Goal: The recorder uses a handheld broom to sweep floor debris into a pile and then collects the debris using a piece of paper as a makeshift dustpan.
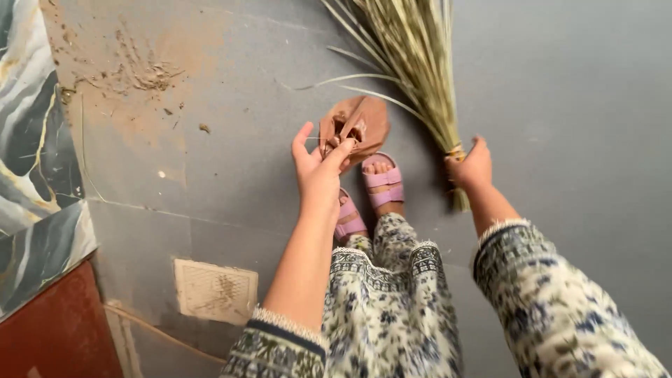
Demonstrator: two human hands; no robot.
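Right hand (470,168) clamped round broom (413,63); left hand (318,164) pinching brown scrap (357,122). Best lifting slowly, keeping dirt off the floor (560,105).

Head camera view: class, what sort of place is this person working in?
Probably a tiled floor in a home wash area or yard: grey floor tiles smeared with dirt, a floor drain, and a straw broom.

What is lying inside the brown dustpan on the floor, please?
Inside the dustpan I see a small pale pile, probably dust and scraps. The left hand covers its near edge, so that part stays hidden.
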